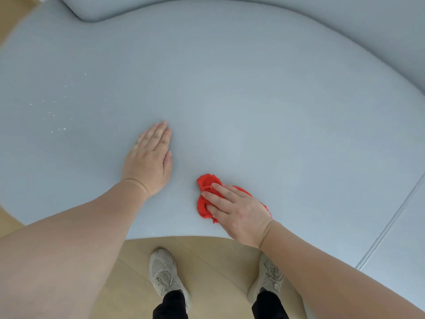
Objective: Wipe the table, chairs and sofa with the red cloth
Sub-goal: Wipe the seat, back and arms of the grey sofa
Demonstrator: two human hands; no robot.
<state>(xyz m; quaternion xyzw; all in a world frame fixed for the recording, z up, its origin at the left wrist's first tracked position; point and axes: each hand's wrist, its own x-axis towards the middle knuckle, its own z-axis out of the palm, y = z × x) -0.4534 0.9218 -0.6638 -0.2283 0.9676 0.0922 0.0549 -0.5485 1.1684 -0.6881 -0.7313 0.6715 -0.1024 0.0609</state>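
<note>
Sofa (230, 88) cushion fills nearly everything I see from the head camera, pale blue-grey and smooth, with a seam running down its right side. My right hand (236, 208) presses down on the red cloth (205, 187), which lies bunched on the cushion close to the front edge; the fingers (215, 195) are spread a little and curled over it, gripping the fabric, and red folds stick out beyond the fingertips and behind the palm. My left hand (150, 157) rests flat on the cushion just to the left of the cloth, apart from it, palm down, fingers straight and held close together, holding nothing. Farther left, a scatter of small white specks (54, 116) sits on the cushion, well apart from both hands. Below the front edge I see a light wooden floor (207, 261) and two grey sneakers (163, 272) with black trouser legs above them. A backrest curves along the top.
</note>
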